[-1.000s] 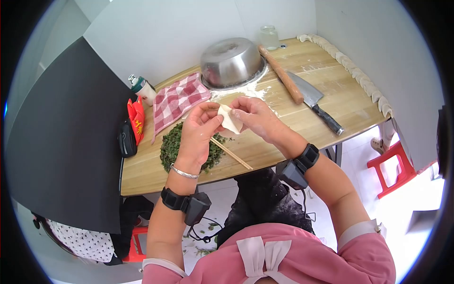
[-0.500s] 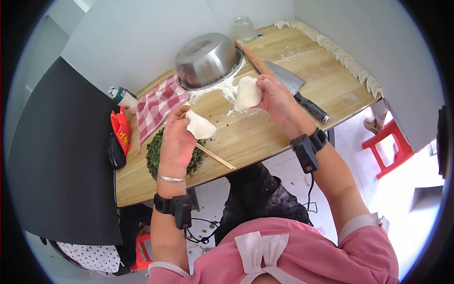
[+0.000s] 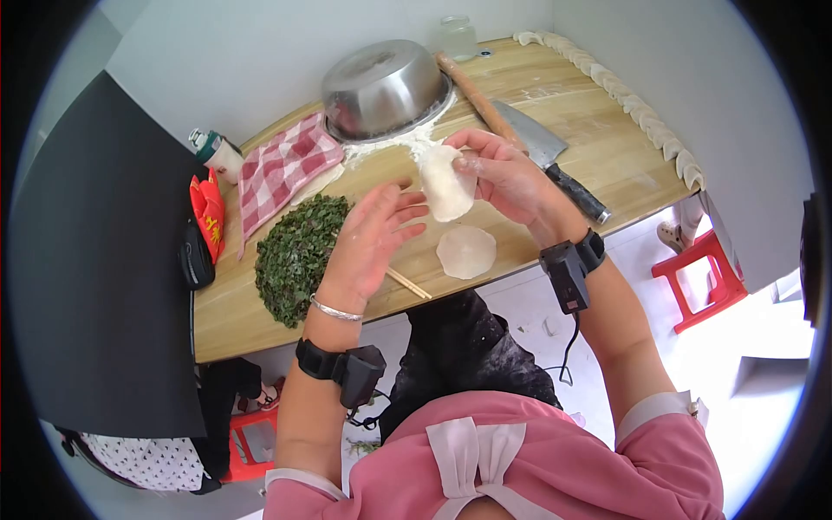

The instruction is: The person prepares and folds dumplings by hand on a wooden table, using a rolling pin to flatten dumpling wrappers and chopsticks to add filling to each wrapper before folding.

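My right hand [image 3: 503, 178] pinches a floury dough wrapper [image 3: 448, 184] by its upper right edge, so it hangs over the table. My left hand [image 3: 377, 230] is open, fingers spread, just left of that wrapper, and I see nothing in it. Below the two hands, a round dough wrapper [image 3: 466, 252] lies flat near the front edge of the wooden table [image 3: 537, 217]. A heap of chopped greens [image 3: 295, 260] sits to the left of my left hand. Wooden chopsticks [image 3: 409, 283] stick out from behind my left wrist.
An upturned metal basin [image 3: 381, 87] stands at the back amid spilled flour. A rolling pin [image 3: 477, 100] and a cleaver [image 3: 572, 186] lie right of it. Folded dumplings [image 3: 637, 108] line the right edge. At left are a checked cloth [image 3: 286, 169] and a bottle [image 3: 217, 154].
The wrapper that was in my left hand now lies flat on the table. My left hand has opened and moved right, close to the wrapper in my right hand.
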Tool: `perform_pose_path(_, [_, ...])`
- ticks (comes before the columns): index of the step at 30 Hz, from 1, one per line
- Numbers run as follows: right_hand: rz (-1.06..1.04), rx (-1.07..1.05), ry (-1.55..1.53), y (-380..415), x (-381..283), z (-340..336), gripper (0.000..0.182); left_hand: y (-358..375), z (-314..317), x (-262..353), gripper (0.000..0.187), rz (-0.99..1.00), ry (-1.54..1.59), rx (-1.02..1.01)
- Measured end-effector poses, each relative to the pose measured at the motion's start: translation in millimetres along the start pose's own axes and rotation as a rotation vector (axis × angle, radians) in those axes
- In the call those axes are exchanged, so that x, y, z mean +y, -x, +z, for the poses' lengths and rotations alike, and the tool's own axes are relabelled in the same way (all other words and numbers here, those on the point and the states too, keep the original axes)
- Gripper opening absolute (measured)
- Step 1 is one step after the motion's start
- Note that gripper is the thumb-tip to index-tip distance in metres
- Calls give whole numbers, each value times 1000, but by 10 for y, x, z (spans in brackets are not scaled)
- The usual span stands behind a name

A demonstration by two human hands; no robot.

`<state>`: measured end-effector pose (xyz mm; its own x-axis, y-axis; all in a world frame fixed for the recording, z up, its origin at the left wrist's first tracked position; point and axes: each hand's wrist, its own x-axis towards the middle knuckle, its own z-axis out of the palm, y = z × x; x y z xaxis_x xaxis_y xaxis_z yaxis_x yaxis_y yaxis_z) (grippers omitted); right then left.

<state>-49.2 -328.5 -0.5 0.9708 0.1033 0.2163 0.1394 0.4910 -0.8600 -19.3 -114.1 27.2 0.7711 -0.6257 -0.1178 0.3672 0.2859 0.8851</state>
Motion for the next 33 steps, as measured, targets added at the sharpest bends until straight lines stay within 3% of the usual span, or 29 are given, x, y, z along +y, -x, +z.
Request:
perform_pose_path(6, [85, -47, 223, -133, 51, 204, 18, 29, -305, -70, 16, 250, -326, 73])
perform_pose_path(16, [162, -30, 302, -348, 90, 397, 17, 190, -598, -90, 18, 309, -148, 157])
perform_pose_path(19, [118, -96, 397, -466, 15, 504, 15, 212, -652, -104, 26, 310, -141, 262])
perform_pose_path(21, [103, -116, 558, -528, -32, 636, 14, 278, -597, -118, 39, 258, 76, 246])
perform_pose_path(22, [106, -120, 562, -561, -20, 709, 14, 318, -529, -115, 57, 205, 151, 161])
perform_pose_path(23, [109, -181, 664, -585, 10, 788, 14, 344, -498, -91, 57, 205, 158, 165])
perform_pose_path(25, [119, -247, 766, -576, 25, 918, 14, 373, -481, -69, 71, 80, 601, -136])
perform_pose_path(26, [108, -261, 748, -555, 11, 982, 15, 364, -519, -109, 77, 96, 637, -130])
perform_pose_path(30, [59, -175, 689, -567, -29, 905, 12, 421, -614, -127, 66, 104, 692, -74])
perform_pose_path(32, [101, -106, 710, -545, -30, 811, 9, 434, -643, -164, 49, 216, 519, 94])
perform_pose_path(33, [104, -111, 711, -530, 2, 771, 9, 440, -668, -185, 49, 219, 522, 99])
